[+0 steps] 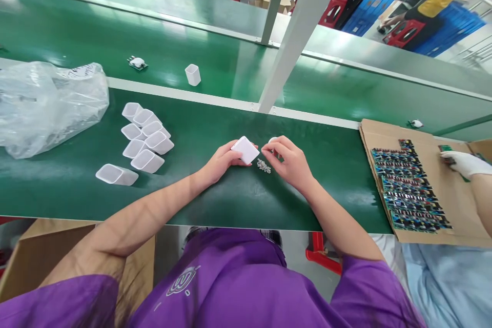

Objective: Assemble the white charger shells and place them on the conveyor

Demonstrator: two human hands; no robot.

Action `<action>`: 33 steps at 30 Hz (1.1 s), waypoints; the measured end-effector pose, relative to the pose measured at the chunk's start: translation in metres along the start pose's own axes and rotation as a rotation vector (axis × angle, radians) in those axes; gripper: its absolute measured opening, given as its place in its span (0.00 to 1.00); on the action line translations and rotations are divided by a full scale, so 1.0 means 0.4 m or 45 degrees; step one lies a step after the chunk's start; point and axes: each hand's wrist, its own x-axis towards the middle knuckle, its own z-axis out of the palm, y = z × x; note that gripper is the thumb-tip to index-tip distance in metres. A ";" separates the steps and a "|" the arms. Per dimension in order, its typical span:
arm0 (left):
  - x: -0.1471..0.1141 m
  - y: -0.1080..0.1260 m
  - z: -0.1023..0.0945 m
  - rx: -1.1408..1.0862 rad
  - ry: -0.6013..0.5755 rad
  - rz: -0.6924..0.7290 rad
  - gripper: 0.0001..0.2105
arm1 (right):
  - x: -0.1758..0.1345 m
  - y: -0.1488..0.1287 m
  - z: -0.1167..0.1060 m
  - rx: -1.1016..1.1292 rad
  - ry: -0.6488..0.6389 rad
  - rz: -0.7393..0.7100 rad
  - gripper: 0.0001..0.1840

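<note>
The desk (215, 200) is coloured deep green and is crossed by a whitish strip (172, 94). Plain white is seen on the held housing (246, 150) and on the open housings (148, 161); the loose small parts (263, 165) are tinted silver. The circuit boards (411, 189) are speckled in green, blue, black and red. The cardboard (465, 215) is coloured brown. The purple shirt (238, 282) is marked with a pale print (182, 281). Blue is shown by the crates (371, 2).

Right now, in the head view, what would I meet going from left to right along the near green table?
Plastic bag, white hollow cases, left hand, small metal parts, right hand, circuit boards, co-worker's gloved hand.
</note>
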 end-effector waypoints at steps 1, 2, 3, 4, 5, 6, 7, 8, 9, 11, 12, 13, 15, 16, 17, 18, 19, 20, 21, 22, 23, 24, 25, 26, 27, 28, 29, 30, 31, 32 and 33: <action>-0.002 0.000 0.000 -0.011 -0.017 0.002 0.18 | 0.011 -0.005 0.002 0.014 0.034 0.016 0.09; -0.004 0.000 0.001 -0.021 -0.028 0.003 0.18 | 0.019 -0.010 0.005 0.038 0.063 0.037 0.09; -0.006 0.000 0.002 -0.033 -0.036 0.002 0.18 | 0.024 -0.014 0.009 0.080 0.090 0.064 0.10; -0.008 0.000 0.002 -0.045 -0.041 0.000 0.19 | 0.027 -0.017 0.013 0.140 0.112 0.096 0.10; -0.010 0.001 0.003 -0.056 -0.043 -0.003 0.19 | 0.027 -0.019 0.015 0.211 0.129 0.129 0.10; -0.012 0.001 0.005 -0.066 -0.041 -0.006 0.20 | 0.025 -0.020 0.016 0.282 0.139 0.162 0.10; -0.015 0.002 0.006 -0.073 -0.040 -0.010 0.20 | 0.023 -0.020 0.017 0.342 0.143 0.189 0.10; -0.017 0.003 0.007 -0.079 -0.039 -0.013 0.21 | 0.020 -0.019 0.016 0.382 0.142 0.206 0.10; -0.019 0.003 0.008 -0.084 -0.043 -0.015 0.21 | 0.016 -0.017 0.014 0.398 0.136 0.213 0.10; -0.022 0.004 0.009 -0.102 -0.061 -0.020 0.21 | 0.010 -0.012 0.013 0.367 0.121 0.208 0.10; -0.022 0.004 0.009 -0.113 -0.068 -0.025 0.21 | 0.007 -0.009 0.014 0.329 0.110 0.195 0.10; -0.022 0.003 0.008 -0.123 -0.070 -0.031 0.20 | 0.005 -0.005 0.016 0.279 0.097 0.177 0.10; -0.021 0.000 0.007 -0.140 -0.057 -0.043 0.20 | 0.001 0.001 0.023 0.164 0.086 0.120 0.11; -0.020 -0.003 0.007 -0.146 -0.047 -0.049 0.20 | -0.001 0.002 0.028 0.109 0.092 0.081 0.11; -0.020 -0.006 0.007 -0.148 -0.038 -0.058 0.20 | -0.003 0.003 0.032 0.059 0.104 0.041 0.11; -0.021 -0.009 0.007 -0.150 -0.027 -0.067 0.21 | -0.004 0.003 0.035 0.022 0.115 0.001 0.11; -0.021 -0.013 0.007 -0.151 -0.016 -0.078 0.21 | -0.005 0.002 0.039 0.000 0.124 -0.030 0.11; -0.022 -0.016 0.007 -0.146 -0.009 -0.092 0.21 | -0.006 0.002 0.042 -0.007 0.133 -0.048 0.11; -0.021 -0.020 0.007 -0.144 0.001 -0.097 0.21 | -0.007 0.001 0.045 0.007 0.138 -0.053 0.11; -0.020 -0.022 0.007 -0.139 0.001 -0.100 0.21 | -0.007 0.002 0.047 0.036 0.150 -0.039 0.11; -0.019 -0.024 0.006 -0.126 -0.006 -0.102 0.20 | -0.006 0.003 0.049 0.082 0.165 -0.019 0.10; -0.018 -0.024 0.006 -0.110 -0.007 -0.090 0.20 | -0.005 0.004 0.051 0.140 0.184 0.006 0.10; -0.017 -0.023 0.005 -0.091 -0.013 -0.076 0.20 | -0.003 0.005 0.052 0.202 0.201 0.031 0.09; -0.016 -0.022 0.005 -0.071 -0.021 -0.059 0.20 | -0.002 0.006 0.052 0.262 0.211 0.053 0.09; -0.016 -0.020 0.005 -0.054 -0.030 -0.041 0.19 | 0.000 0.006 0.052 0.314 0.216 0.075 0.08; -0.017 -0.018 0.005 -0.038 -0.042 -0.026 0.19 | 0.001 0.006 0.052 0.355 0.213 0.100 0.08; -0.018 -0.016 0.005 -0.025 -0.052 -0.015 0.19 | 0.002 0.006 0.052 0.387 0.208 0.124 0.08; -0.019 -0.015 0.005 -0.013 -0.062 -0.008 0.20 | 0.003 0.006 0.052 0.412 0.201 0.150 0.08; -0.019 -0.013 0.005 -0.003 -0.069 -0.004 0.20 | 0.003 0.006 0.051 0.431 0.195 0.172 0.08; -0.019 -0.012 0.005 0.003 -0.069 -0.003 0.20 | 0.003 0.007 0.051 0.447 0.191 0.187 0.08; -0.020 -0.011 0.006 0.006 -0.066 -0.003 0.20 | 0.003 0.007 0.052 0.456 0.190 0.191 0.08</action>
